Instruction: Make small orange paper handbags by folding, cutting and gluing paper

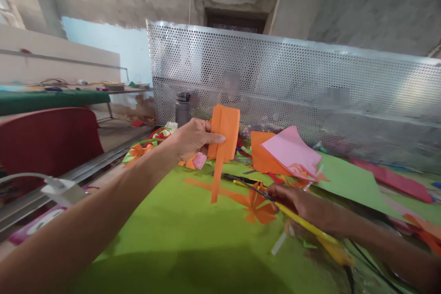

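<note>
My left hand (pixel 195 140) pinches a folded piece of orange paper (pixel 230 128) upright above the table, thumb in front. A narrow orange strip (pixel 217 177) hangs down from it. My right hand (pixel 298 204) is closed around a yellow-handled soldering iron (pixel 303 225); its thin dark tip points left and a black cord leaves its rear end. Beneath the tip lies an orange paper flower shape (pixel 260 204), with another orange strip (pixel 200 184) reaching left from it. Just behind is a black-and-yellow tool (pixel 243 179), its kind unclear.
Green sheeting (pixel 165 229) covers the table. Pink paper (pixel 292 149) and light green paper (pixel 354 181) lie at the right. A grey bottle (pixel 182 108) stands before a perforated metal panel (pixel 275 69). A plug on a power strip (pixel 41 225) and red chair (pixel 51 142) are left.
</note>
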The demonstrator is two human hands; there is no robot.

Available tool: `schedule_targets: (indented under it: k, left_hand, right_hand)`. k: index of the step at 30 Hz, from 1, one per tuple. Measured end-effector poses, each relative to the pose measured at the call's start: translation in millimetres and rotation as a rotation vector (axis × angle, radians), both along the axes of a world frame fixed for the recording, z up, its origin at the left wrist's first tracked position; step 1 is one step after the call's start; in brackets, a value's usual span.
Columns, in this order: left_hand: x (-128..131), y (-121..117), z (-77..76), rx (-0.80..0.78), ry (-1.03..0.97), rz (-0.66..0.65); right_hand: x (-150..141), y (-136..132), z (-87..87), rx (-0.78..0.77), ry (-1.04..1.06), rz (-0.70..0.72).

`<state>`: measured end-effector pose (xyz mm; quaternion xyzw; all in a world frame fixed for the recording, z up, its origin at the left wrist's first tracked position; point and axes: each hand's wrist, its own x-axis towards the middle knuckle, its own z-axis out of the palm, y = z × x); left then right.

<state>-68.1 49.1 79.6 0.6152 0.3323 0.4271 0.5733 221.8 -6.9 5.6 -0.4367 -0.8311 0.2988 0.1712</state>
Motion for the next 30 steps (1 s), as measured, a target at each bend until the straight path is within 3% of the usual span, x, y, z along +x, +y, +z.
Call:
schedule_targets:
  k: [4, 14, 20, 30]
  left_hand:
    - [3.0, -3.5, 1.3, -0.035, -0.012, 0.062]
    - [9.7, -9.6, 5.1, -0.085, -0.062, 0.028]
    - [12.3, -4.6, -4.2, -0.029, 0.087, 0.047]
    - [26.4, -10.9, -8.8, -0.080, 0.050, -0.022]
  right_hand:
    - [-4.8, 4.3, 2.2, -0.114, 0.030, 0.084]
    - [-12.0, -1.7, 18.0, 0.044, -0.115, 0.108]
    - [-13.9, -6.1, 17.6, 0.059, -0.107, 0.102]
    - [-23.6, -16.4, 36.4, -0.081, -0.048, 0.097]
